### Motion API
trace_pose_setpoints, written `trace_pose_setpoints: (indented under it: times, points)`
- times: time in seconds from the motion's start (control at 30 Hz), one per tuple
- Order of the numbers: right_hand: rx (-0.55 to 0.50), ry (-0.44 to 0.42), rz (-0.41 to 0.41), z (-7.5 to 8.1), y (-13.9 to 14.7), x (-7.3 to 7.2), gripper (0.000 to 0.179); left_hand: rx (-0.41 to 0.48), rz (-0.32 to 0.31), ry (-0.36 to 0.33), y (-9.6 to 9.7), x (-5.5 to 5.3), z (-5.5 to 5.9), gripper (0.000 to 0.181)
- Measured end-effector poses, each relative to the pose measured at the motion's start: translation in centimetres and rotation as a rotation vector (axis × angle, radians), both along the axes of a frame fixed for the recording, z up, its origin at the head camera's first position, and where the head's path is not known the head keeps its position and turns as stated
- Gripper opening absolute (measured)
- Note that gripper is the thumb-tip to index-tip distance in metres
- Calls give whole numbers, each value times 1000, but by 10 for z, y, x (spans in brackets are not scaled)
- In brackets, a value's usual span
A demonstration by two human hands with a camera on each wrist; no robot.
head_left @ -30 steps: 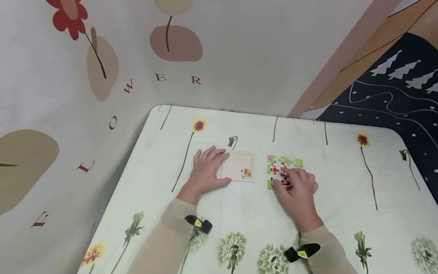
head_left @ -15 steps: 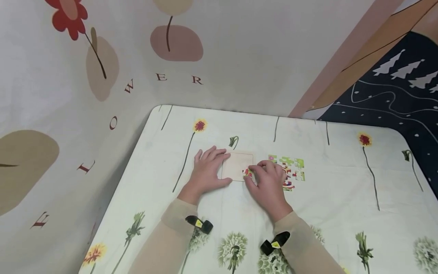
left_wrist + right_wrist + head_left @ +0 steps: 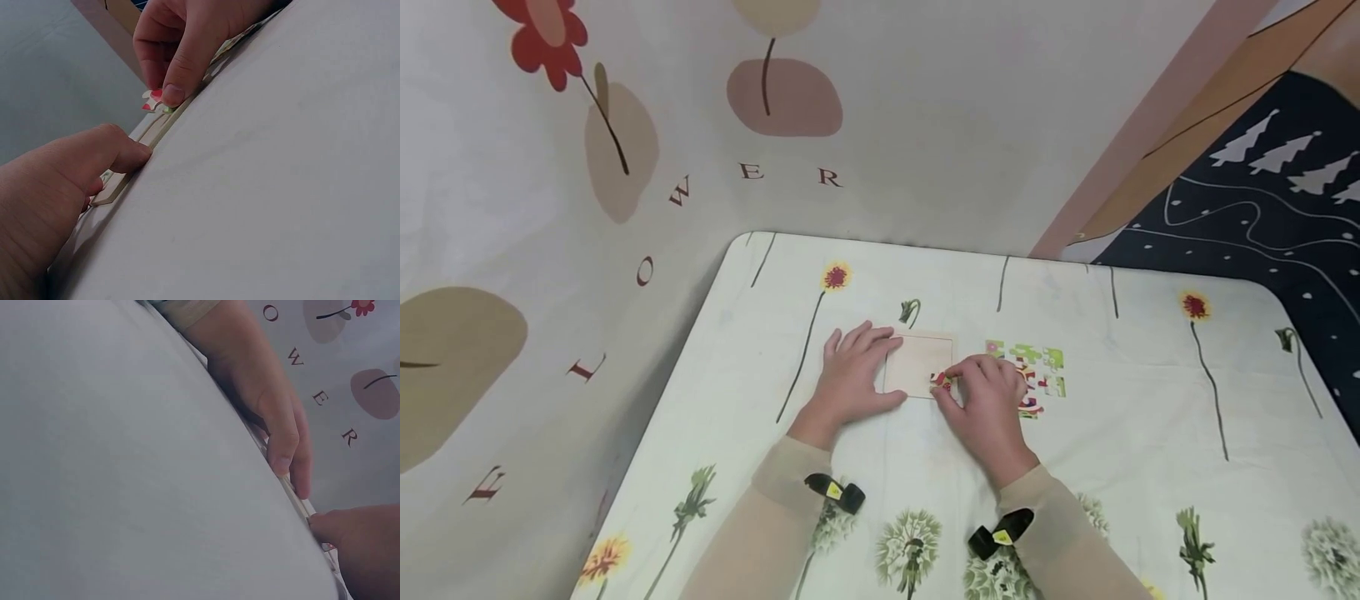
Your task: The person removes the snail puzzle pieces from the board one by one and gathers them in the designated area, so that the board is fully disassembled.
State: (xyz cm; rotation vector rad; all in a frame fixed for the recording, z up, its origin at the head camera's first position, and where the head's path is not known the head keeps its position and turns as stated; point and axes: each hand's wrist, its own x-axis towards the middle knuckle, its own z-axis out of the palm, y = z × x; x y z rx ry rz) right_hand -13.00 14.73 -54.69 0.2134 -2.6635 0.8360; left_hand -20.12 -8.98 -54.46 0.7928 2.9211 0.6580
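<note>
A shallow, light wooden puzzle tray (image 3: 917, 362) lies on the table. My left hand (image 3: 853, 379) rests at its left side with fingers spread, the fingertips at the upper left corner and the thumb at the near edge. Over the tray's lower right corner, my right hand (image 3: 988, 400) pinches a small red, white and green puzzle piece (image 3: 938, 381) between thumb and forefinger. In the left wrist view this puzzle piece (image 3: 152, 100) sits tilted just above the tray's rim. The right hand hides part of that corner.
Several more puzzle pieces (image 3: 1037, 358), green with red and white print, lie grouped right of the tray, partly behind the right hand. A white flower-print cloth (image 3: 1150, 400) covers the table. A printed wall hanging (image 3: 925, 125) rises behind it.
My right hand has moved left from the loose pieces to the tray's lower right corner; over the last half second it has stayed there, fingertips shifting slightly. My left hand has kept its place.
</note>
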Motion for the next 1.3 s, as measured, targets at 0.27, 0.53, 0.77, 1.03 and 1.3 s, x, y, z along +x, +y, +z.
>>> trace_pose_setpoints:
  times: [0.27, 0.53, 0.77, 1.03, 1.3]
  points:
    - [-22, 13, 21, -1, -1, -1, 21, 3, 3, -1, 0, -1, -3, 84]
    - [-65, 51, 60, 0, -1, -1, 18, 9, -3, 6, 0, -1, -1, 83]
    - [-68, 37, 98, 0, 0, -1, 26, 24, -5, 6, 0, 0, 0, 83]
    - [-103, 38, 109, -2, 0, 0, 33, 24, -1, 16, -1, 0, -2, 82]
    - [-163, 142, 87, 1, 18, 6, 36, 34, -6, 25, 0, 0, -4, 81]
